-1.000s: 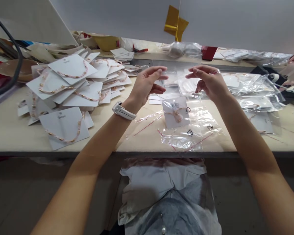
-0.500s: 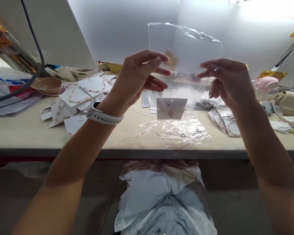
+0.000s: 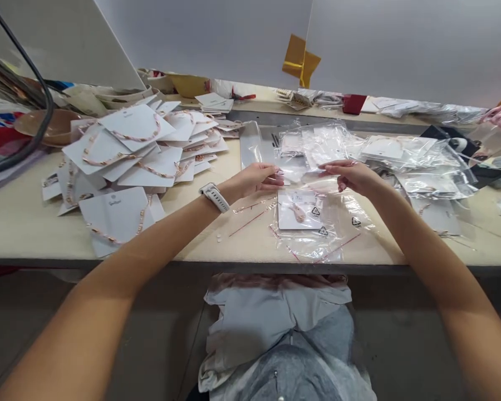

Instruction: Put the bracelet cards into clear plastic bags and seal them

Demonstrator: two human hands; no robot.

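Note:
A clear plastic bag (image 3: 329, 242) with a white jewelry card (image 3: 286, 214) inside lies flat at the front of the table. The card carries a small pinkish beaded piece. My left hand (image 3: 261, 178), with a white watch band at the wrist, is closed on the bag's upper left side by its fingertips. At the upper right, my right hand (image 3: 353, 177) pinches the bag's far end. The film between my hands is see-through and its edge is hard to make out. Another empty clear bag (image 3: 361, 209) and thin pink strips (image 3: 253, 223) lie around it.
White cards with beaded bracelets (image 3: 129, 159) form a heap at the left. Bagged cards (image 3: 421, 167) are piled at the right. A brown bowl (image 3: 45, 125) stands far left beside a dark cable (image 3: 42, 83). An upright panel (image 3: 234, 44) closes the back.
Both my hands have come down from in front of the panel to the table, bringing the raised clear bag with them. The view has shifted; the right-hand pile shows more fully.

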